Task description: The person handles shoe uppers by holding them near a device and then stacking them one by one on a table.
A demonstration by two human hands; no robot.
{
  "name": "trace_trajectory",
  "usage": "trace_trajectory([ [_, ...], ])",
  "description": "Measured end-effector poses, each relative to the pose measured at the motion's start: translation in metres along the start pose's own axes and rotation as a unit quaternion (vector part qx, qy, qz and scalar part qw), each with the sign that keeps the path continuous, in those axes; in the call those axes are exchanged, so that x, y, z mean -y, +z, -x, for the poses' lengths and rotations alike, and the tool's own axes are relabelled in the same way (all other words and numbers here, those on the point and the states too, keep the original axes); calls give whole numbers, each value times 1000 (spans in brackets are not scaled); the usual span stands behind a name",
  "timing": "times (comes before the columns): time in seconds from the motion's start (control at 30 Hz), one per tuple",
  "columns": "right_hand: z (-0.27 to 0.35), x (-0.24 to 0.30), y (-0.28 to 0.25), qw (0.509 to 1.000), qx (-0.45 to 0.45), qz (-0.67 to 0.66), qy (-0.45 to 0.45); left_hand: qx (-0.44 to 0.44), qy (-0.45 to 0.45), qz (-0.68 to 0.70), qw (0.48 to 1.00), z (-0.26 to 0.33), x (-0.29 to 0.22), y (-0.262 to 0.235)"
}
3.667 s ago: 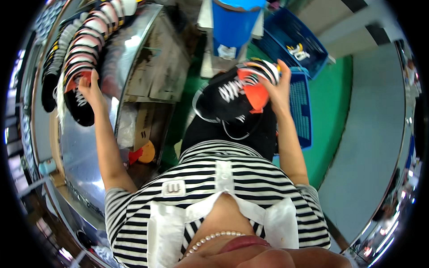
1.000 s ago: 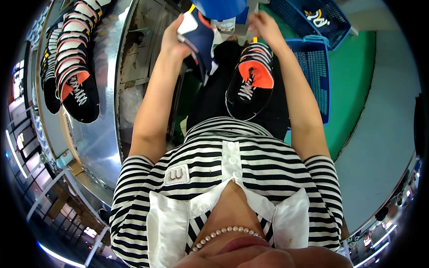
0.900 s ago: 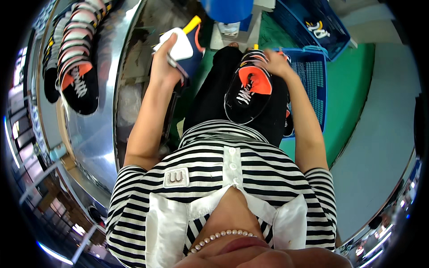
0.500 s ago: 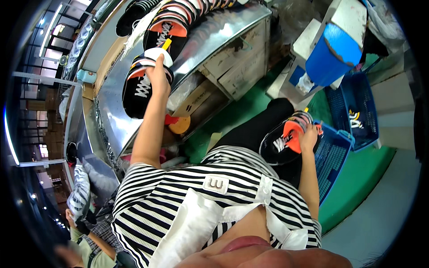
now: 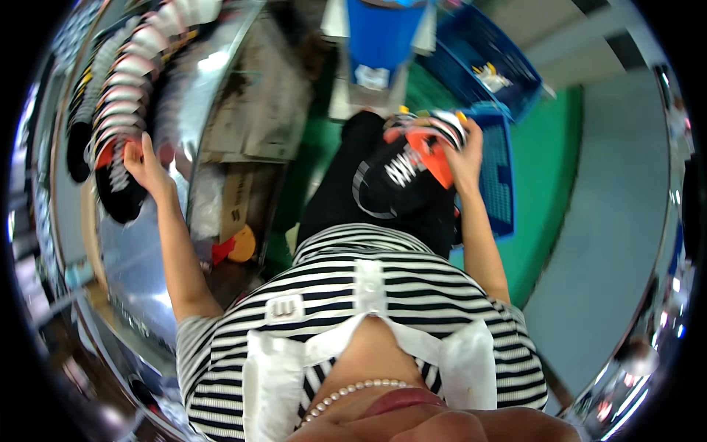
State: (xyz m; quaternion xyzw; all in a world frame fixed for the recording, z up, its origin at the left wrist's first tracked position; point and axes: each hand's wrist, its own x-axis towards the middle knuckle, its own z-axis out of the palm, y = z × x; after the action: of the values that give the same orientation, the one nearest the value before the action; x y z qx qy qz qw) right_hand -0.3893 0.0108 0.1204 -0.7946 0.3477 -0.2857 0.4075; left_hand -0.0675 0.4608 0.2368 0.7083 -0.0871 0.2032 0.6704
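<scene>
Over my lap, my right hand [image 5: 465, 153] grips the side of what looks like two nested black shoe uppers [image 5: 394, 173] with white laces, orange lining and yellow tabs. A white piece shows in their opening beside my fingers. At the left, my left hand [image 5: 151, 173] has its fingers closed at the orange edge of the nearest shoe upper [image 5: 121, 188], at the front of a long nested row. That upper still lies on the metal table [image 5: 140, 250]. Blur softens the left fingertips.
A second row of black uppers [image 5: 79, 147] runs along the table's left side. Beyond my knees stands a blue bin [image 5: 383, 37]. Blue plastic baskets [image 5: 504, 177] sit on the green floor at the right. A cardboard box [image 5: 236, 202] lies on the shelf under the table.
My left hand no longer holds the separate upper and is now at the row's end. A second yellow tab and a white piece now show in my right hand's bundle. The view has turned.
</scene>
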Motion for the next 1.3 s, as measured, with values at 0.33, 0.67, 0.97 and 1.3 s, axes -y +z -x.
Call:
trace_trajectory([
  [0.33,26,109,32,956,161,-243,-20,404,-539,298,676,218,-91,230],
  [0.67,-23,92,37,952,134,-241,131,391,-402,111,820,146,-49,180],
  [0.97,-52,99,80,897,275,-327,114,449,-368,96,808,147,-25,237],
  [1.3,-95,65,100,851,269,-410,188,409,-402,74,816,128,8,292],
])
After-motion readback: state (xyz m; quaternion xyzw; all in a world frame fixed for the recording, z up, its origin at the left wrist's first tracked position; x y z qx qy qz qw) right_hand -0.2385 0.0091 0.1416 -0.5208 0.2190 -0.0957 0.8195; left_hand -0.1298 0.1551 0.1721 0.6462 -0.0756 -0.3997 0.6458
